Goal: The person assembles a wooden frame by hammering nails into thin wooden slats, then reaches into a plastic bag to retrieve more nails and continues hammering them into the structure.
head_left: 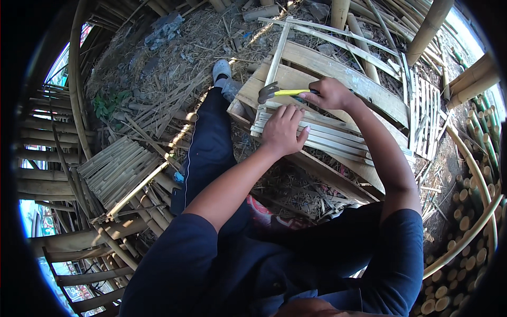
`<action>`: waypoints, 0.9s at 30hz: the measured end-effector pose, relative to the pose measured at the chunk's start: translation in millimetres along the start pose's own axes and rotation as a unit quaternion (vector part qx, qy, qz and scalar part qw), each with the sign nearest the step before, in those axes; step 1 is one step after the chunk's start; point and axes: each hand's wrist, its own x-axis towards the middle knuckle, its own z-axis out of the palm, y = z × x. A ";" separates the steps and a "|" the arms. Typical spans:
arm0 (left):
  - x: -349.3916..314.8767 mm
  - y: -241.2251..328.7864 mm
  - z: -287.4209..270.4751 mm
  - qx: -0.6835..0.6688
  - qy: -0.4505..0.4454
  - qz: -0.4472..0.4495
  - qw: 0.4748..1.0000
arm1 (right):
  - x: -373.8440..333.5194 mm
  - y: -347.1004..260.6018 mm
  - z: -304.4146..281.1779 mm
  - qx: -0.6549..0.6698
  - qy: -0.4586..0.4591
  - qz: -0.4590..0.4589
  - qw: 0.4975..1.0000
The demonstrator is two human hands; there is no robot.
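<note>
At the frame's centre we steady the pale slats on the plank desk under our spread left grip, our right grip wrapped round the hammer, seemingly at the hammering step, the next move probably calling for a careful blow

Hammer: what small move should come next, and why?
Probably ease the hammer toward the near-left ends of the pale slats, clear of the left hand: the right hand grips its handle, its head sits close to those ends, and the left hand rests across the slats.
</note>
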 end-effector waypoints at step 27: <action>-2.2 -6.6 7.1 0.001 0.022 0.022 1.000 | 3.2 12.3 6.5 -0.030 0.052 -0.060 0.996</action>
